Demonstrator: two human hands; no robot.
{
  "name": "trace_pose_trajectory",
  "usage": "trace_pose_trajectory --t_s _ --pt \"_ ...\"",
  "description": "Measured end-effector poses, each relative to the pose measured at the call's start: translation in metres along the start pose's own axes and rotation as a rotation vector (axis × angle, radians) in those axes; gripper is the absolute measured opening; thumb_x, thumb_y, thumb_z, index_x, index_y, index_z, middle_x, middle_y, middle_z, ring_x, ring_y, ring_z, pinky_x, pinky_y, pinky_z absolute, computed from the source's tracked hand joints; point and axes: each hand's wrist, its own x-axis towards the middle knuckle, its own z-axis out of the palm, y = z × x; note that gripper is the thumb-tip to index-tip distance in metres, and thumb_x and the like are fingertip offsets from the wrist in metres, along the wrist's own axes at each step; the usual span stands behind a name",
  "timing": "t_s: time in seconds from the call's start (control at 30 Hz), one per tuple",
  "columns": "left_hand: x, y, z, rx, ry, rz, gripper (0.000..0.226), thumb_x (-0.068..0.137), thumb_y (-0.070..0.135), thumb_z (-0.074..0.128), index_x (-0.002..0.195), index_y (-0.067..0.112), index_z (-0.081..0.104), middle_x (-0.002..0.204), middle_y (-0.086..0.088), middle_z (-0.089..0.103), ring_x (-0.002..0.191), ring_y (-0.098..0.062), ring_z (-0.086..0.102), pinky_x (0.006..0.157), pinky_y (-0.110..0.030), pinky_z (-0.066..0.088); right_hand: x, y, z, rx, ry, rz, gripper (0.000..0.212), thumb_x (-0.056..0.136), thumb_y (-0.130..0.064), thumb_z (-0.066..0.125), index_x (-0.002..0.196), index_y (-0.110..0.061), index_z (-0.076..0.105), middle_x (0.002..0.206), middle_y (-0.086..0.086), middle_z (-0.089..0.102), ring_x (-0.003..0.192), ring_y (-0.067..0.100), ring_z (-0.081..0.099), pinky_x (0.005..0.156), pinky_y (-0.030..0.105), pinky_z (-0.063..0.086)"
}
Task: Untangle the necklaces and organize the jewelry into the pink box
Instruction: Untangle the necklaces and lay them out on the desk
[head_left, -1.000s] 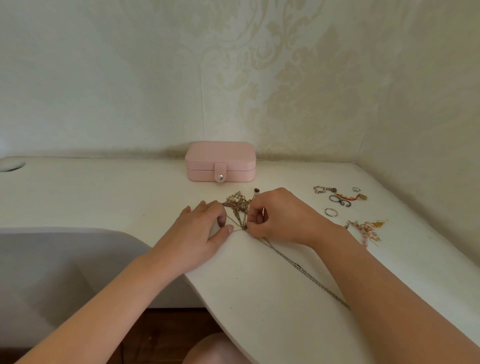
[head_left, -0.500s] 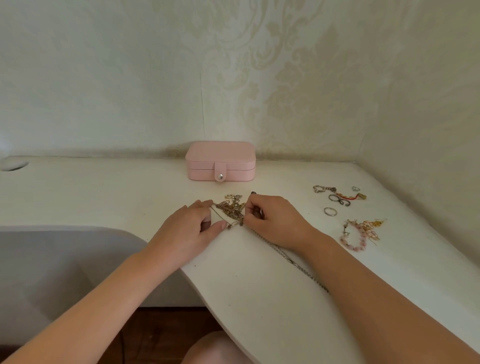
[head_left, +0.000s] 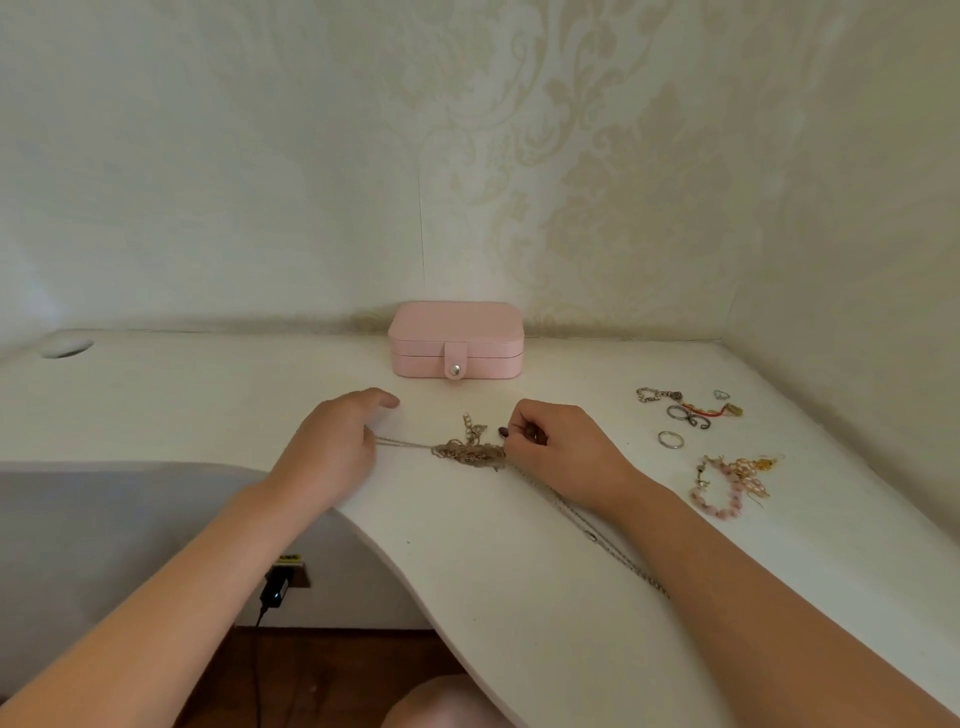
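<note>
Two bare hands work at a knot of necklaces (head_left: 470, 452) that lies on the white desk (head_left: 208, 405), in front of the pink box (head_left: 455, 332) and apart from it. The box stands shut against the back wall, its strap snapped down over the front. The left hand (head_left: 337, 447) lies knuckles up to the left of the knot, forefinger stretched forward. Two thin strands run taut from the knot into its underside, where the fingers grasp them, though the pinch itself is hidden. The right hand (head_left: 561, 452) sits at the right end of the knot with fingers curled, pinching the chains beside a dark bead (head_left: 503, 431). A short pearl strand (head_left: 470, 423) rises from the knot toward the box. One long chain (head_left: 592, 535) trails from the knot toward the near edge of the desk and passes under the right forearm. Loose pieces lie well to the right: a silver link bracelet (head_left: 657, 395), a red cord (head_left: 704, 410), a plain ring (head_left: 670, 439), and a pink bead bracelet (head_left: 722, 501) beside gold chains (head_left: 753, 467). A round hole (head_left: 67, 347) opens in the far left of the desk. A black plug (head_left: 275, 592) sits in a wall socket below.
</note>
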Motion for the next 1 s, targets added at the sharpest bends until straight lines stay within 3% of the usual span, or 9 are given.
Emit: trace_pose_trajectory --t_s 0.07,0.17,0.33,0.47,0.67,0.77,0.83,0.9,1.0 --pt "-0.013 0.017 0.006 -0.045 0.092 0.125 0.039 0.089 -0.006 0.046 0.117 0.014 0.064 0.125 -0.004 0.061 0.103 -0.025 0.060 0.083 -0.017 0.036 0.000 0.000 0.000 0.011 0.006 0.002 0.016 0.087 -0.021 0.054 0.071 -0.018 0.052 0.064 -0.010 0.050 0.056 0.004 0.039 0.054 0.017 0.032" --pt "-0.027 0.044 0.017 -0.119 0.060 0.299 0.026 0.091 0.009 0.057 0.114 0.016 0.066 0.119 0.002 0.063 0.110 -0.015 0.057 0.094 -0.019 0.038 0.001 0.000 0.001 0.031 0.012 -0.009 0.017 0.088 -0.021 0.053 0.071 -0.020 0.051 0.063 -0.011 0.049 0.054 0.002 0.040 0.053 0.014 0.031" --pt "-0.016 0.059 0.032 -0.241 -0.018 0.220 0.014 0.086 0.018 0.067 0.098 0.018 0.073 0.096 0.004 0.068 0.088 -0.010 0.063 0.082 -0.030 0.049 -0.001 -0.001 -0.001 0.176 0.034 0.006 0.019 0.090 -0.017 0.047 0.071 -0.018 0.048 0.064 -0.009 0.048 0.056 0.007 0.037 0.055 0.020 0.033" --pt "-0.011 0.058 0.034 -0.317 -0.052 0.158 0.007 0.078 0.028 0.075 0.081 0.022 0.074 0.085 0.009 0.070 0.079 -0.003 0.062 0.073 -0.020 0.047 -0.001 -0.001 -0.002 0.285 0.062 0.044 0.023 0.091 -0.015 0.044 0.068 -0.020 0.044 0.063 -0.006 0.046 0.059 0.011 0.036 0.057 0.027 0.033" --pt "-0.007 0.060 0.036 -0.311 -0.023 0.192 0.005 0.082 0.017 0.070 0.083 0.021 0.073 0.085 0.012 0.069 0.079 -0.001 0.062 0.071 -0.009 0.043 0.000 -0.001 -0.001 0.333 0.068 0.080 0.019 0.091 -0.016 0.042 0.073 -0.014 0.046 0.067 0.002 0.049 0.061 0.014 0.039 0.058 0.029 0.033" --pt "-0.006 0.062 0.036 -0.461 0.105 0.127 0.011 0.084 0.015 0.068 0.078 0.024 0.070 0.078 0.016 0.068 0.079 0.005 0.061 0.071 -0.005 0.040 0.000 -0.001 -0.003 0.294 0.100 0.093 0.019 0.090 -0.018 0.042 0.072 -0.015 0.045 0.067 0.002 0.048 0.061 0.014 0.037 0.058 0.029 0.033" --pt "-0.003 0.064 0.035 -0.564 0.150 0.065 0.013 0.084 0.015 0.067 0.075 0.024 0.068 0.074 0.016 0.067 0.075 0.001 0.060 0.069 -0.010 0.041 0.000 -0.001 -0.002 0.268 0.114 0.098 0.020 0.090 -0.018 0.042 0.071 -0.016 0.043 0.066 0.001 0.048 0.059 0.013 0.036 0.057 0.027 0.032" --pt "0.001 0.070 0.038 -0.673 0.140 -0.016 0.011 0.087 0.013 0.064 0.076 0.018 0.066 0.073 0.009 0.066 0.071 -0.007 0.059 0.067 -0.013 0.043 0.000 -0.002 -0.002 0.243 0.115 0.094 0.019 0.091 -0.018 0.043 0.071 -0.015 0.043 0.065 0.000 0.048 0.057 0.011 0.035 0.055 0.024 0.032" --pt "0.013 0.080 0.040 -1.089 0.067 -0.254 0.014 0.091 0.009 0.053 0.080 0.007 0.061 0.076 -0.007 0.063 0.070 -0.016 0.060 0.067 -0.024 0.050 0.001 0.000 -0.003 0.203 0.122 0.104 0.018 0.091 -0.018 0.042 0.076 -0.009 0.044 0.064 0.001 0.048 0.053 0.011 0.035 0.050 0.023 0.032"
